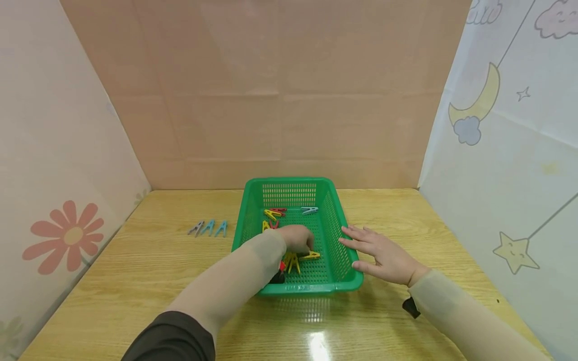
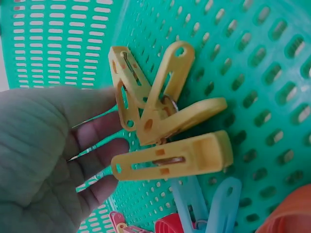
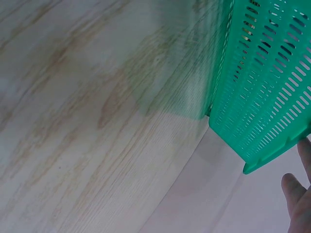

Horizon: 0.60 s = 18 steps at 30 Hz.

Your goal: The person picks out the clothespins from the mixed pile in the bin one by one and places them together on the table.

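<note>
Inside the green basket [image 1: 345, 287], my left hand [image 1: 295, 238] reaches down among yellow clothespins. In the left wrist view its fingers are loosely extended and slightly apart, with the tips right at a yellow clothespin [image 2: 127, 80]. A second yellow clothespin [image 2: 177, 73] and a third yellow clothespin [image 2: 175, 158] lie just beyond the fingertips. At the basket's right side, my right hand [image 1: 386, 255] has its fingers spread, fingertips at the rim. The right wrist view catches only part of that right hand [image 3: 299, 194] beside the rim.
Left of the basket, several clothespins, including a blue clothespin [image 1: 222, 228], lie in a row on the wooden table [image 1: 158, 260]. A pale blue clothespin [image 1: 309, 210] and a red clothespin [image 1: 279, 210] lie at the basket's far end. Paper-covered walls [image 1: 280, 125] enclose the table.
</note>
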Motion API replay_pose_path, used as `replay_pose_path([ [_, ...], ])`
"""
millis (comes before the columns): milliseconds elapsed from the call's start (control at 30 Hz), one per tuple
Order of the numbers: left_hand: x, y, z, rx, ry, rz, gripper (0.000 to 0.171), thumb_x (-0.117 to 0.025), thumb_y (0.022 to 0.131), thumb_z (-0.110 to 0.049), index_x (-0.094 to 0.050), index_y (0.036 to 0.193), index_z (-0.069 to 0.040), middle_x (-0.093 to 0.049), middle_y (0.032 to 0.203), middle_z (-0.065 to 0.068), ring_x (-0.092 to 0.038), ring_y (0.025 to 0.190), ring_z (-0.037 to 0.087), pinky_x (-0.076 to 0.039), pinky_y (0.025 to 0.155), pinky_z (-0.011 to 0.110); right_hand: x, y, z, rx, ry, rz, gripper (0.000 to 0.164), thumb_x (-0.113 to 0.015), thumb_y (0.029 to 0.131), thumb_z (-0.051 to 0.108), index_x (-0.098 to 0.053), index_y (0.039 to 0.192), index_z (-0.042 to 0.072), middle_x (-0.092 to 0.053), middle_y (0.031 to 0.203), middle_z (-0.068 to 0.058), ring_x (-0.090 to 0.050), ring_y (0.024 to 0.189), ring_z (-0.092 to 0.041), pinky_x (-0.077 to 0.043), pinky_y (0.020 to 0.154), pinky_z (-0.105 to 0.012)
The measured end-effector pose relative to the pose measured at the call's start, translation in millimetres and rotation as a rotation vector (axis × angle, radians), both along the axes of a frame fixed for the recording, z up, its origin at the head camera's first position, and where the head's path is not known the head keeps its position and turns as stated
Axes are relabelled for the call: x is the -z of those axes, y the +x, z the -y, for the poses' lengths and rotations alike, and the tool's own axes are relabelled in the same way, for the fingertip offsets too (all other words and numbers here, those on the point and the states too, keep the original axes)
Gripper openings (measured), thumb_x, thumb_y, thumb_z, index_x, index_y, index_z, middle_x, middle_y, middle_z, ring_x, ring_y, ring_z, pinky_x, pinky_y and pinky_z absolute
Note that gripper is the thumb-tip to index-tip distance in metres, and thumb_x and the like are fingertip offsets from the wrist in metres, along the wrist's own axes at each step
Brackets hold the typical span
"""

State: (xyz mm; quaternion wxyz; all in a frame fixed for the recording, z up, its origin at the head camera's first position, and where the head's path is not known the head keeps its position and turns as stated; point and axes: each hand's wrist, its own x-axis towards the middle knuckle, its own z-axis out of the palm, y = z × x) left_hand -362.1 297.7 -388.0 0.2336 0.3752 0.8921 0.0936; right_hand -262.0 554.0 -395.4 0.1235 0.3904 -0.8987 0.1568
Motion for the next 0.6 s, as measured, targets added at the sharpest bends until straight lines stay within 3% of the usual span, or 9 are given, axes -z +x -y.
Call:
replay_pose_path([
  [100,0.4,-1.2,0.1,-0.032,-0.027,-0.008,0.02,-0.067,0.091,-0.035,-0.061,0.087,-0.017,-0.054,0.08,-0.007,-0.047,0.067,0.01,-0.042,0.062,0.027,-0.6,0.2,0.2,-0.001,0.003,0.002,0.057,-0.065,0.091,0.031,-0.048,0.143,0.014,-0.037,0.151,-0.013,-0.03,0.14,-0.03,-0.016,0.115,-0.035],
  [167,0.4,-1.1,1.2,-0.052,-0.058,-0.007,0.028,-0.074,0.084,-0.041,-0.059,0.091,-0.019,-0.055,0.085,-0.007,-0.051,0.071,0.011,-0.044,0.064,0.029,-1.0,0.2,0.2,-0.002,0.003,0.005,0.057,-0.065,0.091,0.031,-0.048,0.143,0.014,-0.037,0.151,-0.013,-0.03,0.14,-0.03,-0.015,0.115,-0.034],
  [333,-2.5,0.9,5.5,-0.046,-0.106,-0.009,0.03,-0.078,0.082,-0.033,-0.06,0.101,-0.017,-0.057,0.094,-0.005,-0.054,0.08,0.013,-0.047,0.071,0.031,-1.5,-0.1,0.3,-0.003,0.004,0.011,0.057,-0.064,0.091,0.031,-0.048,0.143,0.014,-0.037,0.151,-0.014,-0.03,0.14,-0.031,-0.012,0.115,-0.03],
  [600,-2.7,-0.5,7.3,-0.044,-0.07,-0.007,0.014,-0.069,0.09,-0.025,-0.061,0.097,-0.016,-0.058,0.092,-0.004,-0.051,0.076,0.013,-0.044,0.068,0.03,-0.1,-1.3,0.5,-0.013,0.006,0.002,0.057,-0.065,0.091,0.03,-0.048,0.143,0.012,-0.037,0.151,-0.014,-0.03,0.14,-0.03,-0.01,0.115,-0.027],
])
